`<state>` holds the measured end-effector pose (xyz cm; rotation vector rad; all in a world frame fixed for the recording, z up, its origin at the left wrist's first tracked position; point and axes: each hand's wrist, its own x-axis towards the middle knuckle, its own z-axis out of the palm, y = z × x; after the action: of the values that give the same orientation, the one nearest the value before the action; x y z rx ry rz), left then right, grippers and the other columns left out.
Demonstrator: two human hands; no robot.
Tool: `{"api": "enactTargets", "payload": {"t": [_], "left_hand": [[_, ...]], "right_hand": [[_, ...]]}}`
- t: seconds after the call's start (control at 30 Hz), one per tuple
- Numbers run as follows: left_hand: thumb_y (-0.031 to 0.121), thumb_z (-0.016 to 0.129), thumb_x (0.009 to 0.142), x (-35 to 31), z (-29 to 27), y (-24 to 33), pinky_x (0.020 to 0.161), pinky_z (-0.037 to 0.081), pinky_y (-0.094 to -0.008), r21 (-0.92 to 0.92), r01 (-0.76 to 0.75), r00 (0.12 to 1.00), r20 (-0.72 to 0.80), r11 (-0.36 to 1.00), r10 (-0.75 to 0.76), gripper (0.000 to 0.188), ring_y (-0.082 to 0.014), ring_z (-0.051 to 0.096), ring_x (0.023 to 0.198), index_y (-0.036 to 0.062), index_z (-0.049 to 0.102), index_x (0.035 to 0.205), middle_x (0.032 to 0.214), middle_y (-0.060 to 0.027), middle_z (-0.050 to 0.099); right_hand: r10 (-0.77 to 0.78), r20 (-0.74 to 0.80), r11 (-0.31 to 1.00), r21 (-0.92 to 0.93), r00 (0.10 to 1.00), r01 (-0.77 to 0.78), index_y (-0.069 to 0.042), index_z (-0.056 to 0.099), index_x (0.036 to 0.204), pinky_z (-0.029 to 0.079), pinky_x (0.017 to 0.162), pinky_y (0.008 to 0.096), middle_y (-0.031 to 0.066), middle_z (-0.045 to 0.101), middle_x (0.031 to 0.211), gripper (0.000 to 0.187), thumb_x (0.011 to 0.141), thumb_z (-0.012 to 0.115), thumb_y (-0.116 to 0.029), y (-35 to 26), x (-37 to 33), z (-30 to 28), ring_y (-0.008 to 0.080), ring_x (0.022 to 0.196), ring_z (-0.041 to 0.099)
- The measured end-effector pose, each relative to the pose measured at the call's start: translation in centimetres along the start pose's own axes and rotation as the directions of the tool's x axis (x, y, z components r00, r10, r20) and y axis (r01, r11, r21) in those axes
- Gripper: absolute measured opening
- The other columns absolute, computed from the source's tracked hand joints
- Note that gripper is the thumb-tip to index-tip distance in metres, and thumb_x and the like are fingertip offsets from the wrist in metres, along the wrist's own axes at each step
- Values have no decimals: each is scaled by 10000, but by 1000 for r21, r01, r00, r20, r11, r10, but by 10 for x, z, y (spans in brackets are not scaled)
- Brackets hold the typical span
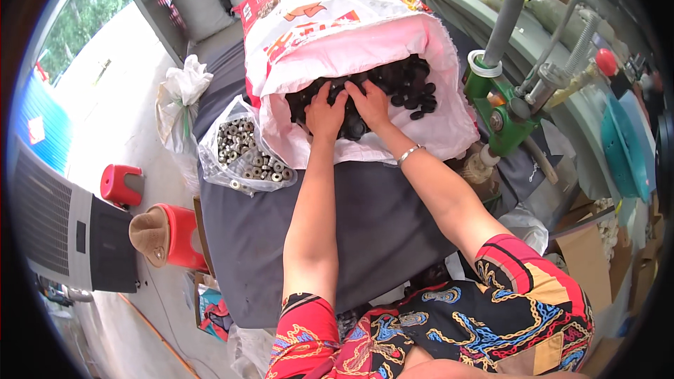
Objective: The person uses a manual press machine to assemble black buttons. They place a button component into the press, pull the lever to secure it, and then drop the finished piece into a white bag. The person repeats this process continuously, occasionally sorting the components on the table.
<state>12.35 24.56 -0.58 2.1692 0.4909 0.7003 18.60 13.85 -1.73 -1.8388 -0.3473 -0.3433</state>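
A large white and red woven sack (330,35) lies on its side with its mouth toward me. Inside its pale pink lining (449,98) is a heap of small black round parts (404,84), possibly plastic or rubber caps. Both of my hands reach into that heap, close together. My left hand (325,116) has thumb and forefinger apart, its other fingers partly hidden among the pieces. Beside it, my right hand (371,104) spreads its thumb from fingers that touch the black parts. Neither hand visibly grips a piece.
Left of the sack sits a clear bag of metal ring-like parts (246,151) on the dark cloth-covered table (365,210). A green hand-lever machine (509,123) stands at right, near a teal basket (623,144). Red stools (184,237) and a grey air cooler (53,231) are on the left.
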Motion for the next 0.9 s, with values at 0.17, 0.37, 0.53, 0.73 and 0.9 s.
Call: {"api": "enactTargets", "payload": {"t": [0.17,0.37,0.53,0.73,0.9], "left_hand": [[272,755,804,-2,12,-8,854,491,-283,-620,14,1000,-2,784,-19,496,-168,639,945,17,642,1215,1039,-106,699],[236,749,770,-47,-30,10,879,498,-337,-447,-231,969,-182,864,165,434,-242,662,950,11,663,1132,1043,-153,699],[168,728,817,-101,-73,21,853,483,-298,-421,-218,967,-213,880,137,367,-161,617,915,0,648,1133,998,-85,685],[142,726,825,-158,-99,3,827,486,-275,-480,-193,960,-273,856,64,343,-120,594,886,8,645,1130,981,-42,670],[83,732,796,-183,-117,-18,777,498,-260,-478,-159,967,-251,864,40,318,-101,599,839,3,639,1089,923,-33,663]], "right_hand": [[247,167,745,598,954,-298,-29,706,964,475,734,265,18,681,887,276,881,710,-292,-3,-10,6,92,802,582],[147,125,661,725,981,-192,-1,703,1025,477,784,261,31,690,937,228,914,646,-192,-41,-56,-4,98,868,594],[37,163,707,693,986,-141,16,698,994,484,762,268,59,703,887,224,895,652,-178,-67,-98,-12,109,833,613],[-125,160,852,523,979,23,3,695,991,504,728,282,91,703,866,240,851,697,-191,-76,-152,-16,137,797,642],[-258,232,917,366,938,162,-19,699,969,520,713,328,132,693,859,281,780,741,-222,-81,-174,-24,230,769,676]]}}
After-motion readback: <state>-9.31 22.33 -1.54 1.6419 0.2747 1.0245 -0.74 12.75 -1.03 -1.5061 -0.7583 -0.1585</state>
